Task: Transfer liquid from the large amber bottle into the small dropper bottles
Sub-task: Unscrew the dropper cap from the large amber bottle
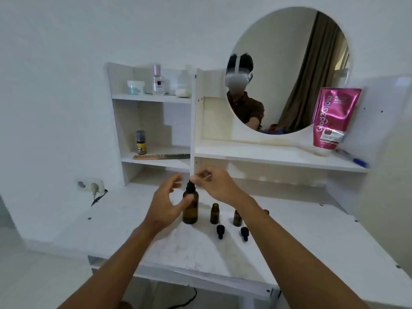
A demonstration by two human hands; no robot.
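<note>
The large amber bottle (190, 208) stands upright on the white table (312, 237). My left hand (166, 205) curls around its left side, thumb against the glass. Above it, my right hand (215, 182) pinches the bottle's black dropper cap (190, 185) from the top. To the right stand two small amber dropper bottles (214, 213) (237, 217), both uncapped. A third small bottle (266, 211) peeks out behind my right forearm. Two black dropper caps (220, 231) (244, 233) lie on the table in front of the small bottles.
A white shelf unit (156, 98) behind holds jars, a clear perfume bottle (157, 82), a dark spray bottle (141, 142) and a comb (161, 156). A round mirror (287, 70), a pink tube (332, 120) and a blue pen (352, 157) are at the right.
</note>
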